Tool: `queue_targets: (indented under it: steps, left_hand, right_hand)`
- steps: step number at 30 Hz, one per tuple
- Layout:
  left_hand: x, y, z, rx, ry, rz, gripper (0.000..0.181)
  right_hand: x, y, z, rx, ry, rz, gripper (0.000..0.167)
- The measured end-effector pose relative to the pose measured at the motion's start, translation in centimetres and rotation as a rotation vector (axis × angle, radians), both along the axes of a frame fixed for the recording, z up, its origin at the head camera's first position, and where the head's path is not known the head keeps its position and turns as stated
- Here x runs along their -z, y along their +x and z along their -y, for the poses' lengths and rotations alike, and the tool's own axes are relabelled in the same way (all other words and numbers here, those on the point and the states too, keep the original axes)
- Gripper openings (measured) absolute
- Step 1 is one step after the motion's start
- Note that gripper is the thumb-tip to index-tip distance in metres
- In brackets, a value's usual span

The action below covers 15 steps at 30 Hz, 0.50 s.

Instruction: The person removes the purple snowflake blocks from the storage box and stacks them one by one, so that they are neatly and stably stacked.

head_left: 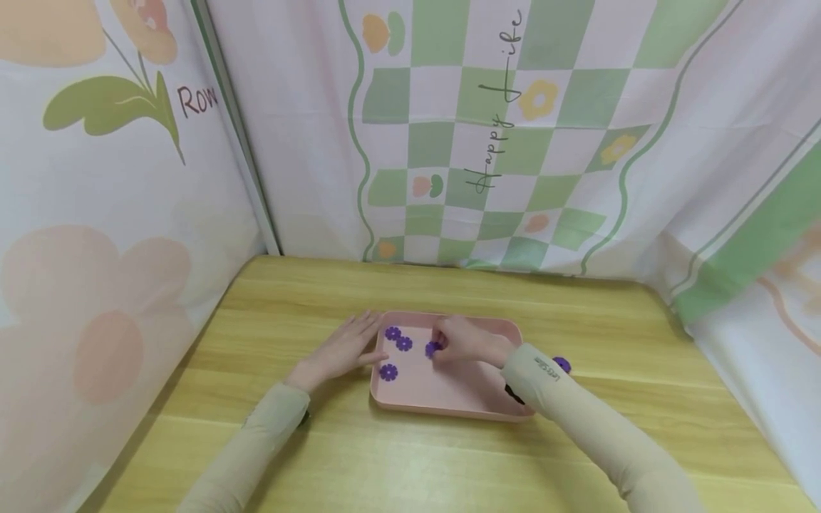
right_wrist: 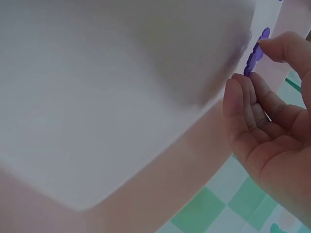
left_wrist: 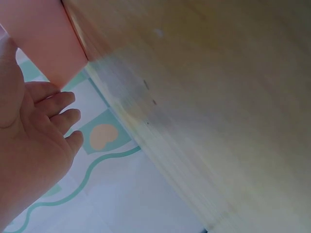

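While the far side and both flanks are screened by white fabric curtains (head_left: 308, 142) printed with green checks, peach flowers and lettering, the space between is taken up by a yellowish wood-grain table (head_left: 321, 463). Near its middle, a shallow pink rectangular tray with rounded corners (head_left: 449, 411) is set down. Both forearms are covered by pale beige sleeves (head_left: 596, 427), the right one marked with small dark lettering. The tray's left rim is touched by the left hand (head_left: 343, 348), its fingers extended and the thumb laid over the edge; nothing is gripped by it. Above the tray floor, a purple notched flower-shaped disc (head_left: 431, 350) is pinched between thumb and fingertips by the right hand (head_left: 465, 340). From the right wrist this disc is seen nearly edge-on; whether the tray is touched by it cannot be told. Within the tray's left end three like discs are seen: an upper disc (head_left: 393, 333) just beside or touching a second disc (head_left: 404, 343), and a third disc (head_left: 388, 372) set apart, nearer the person. Outside, right of the tray, another purple piece (head_left: 561, 365) is partly hidden by the right sleeve
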State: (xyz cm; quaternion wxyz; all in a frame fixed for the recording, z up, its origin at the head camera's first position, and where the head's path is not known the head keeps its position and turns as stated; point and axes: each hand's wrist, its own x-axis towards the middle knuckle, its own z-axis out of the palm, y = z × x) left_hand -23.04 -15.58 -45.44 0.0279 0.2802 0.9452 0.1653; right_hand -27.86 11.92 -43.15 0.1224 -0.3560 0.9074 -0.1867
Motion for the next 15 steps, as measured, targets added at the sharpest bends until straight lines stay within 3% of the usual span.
queue_targets:
  steps: [7, 15]
  left_hand:
    - [0.2, -0.1, 0.0, 0.004, 0.002, 0.000, 0.081]
    - [0.1, 0.0, -0.1, -0.006, -0.005, -0.002, 0.080]
  right_hand:
    - [-0.8, 0.3, -1.1, 0.021, -0.008, -0.004, 0.020]
    - [-1.0, 0.2, -2.5, 0.012, -0.036, -0.068, 0.017]
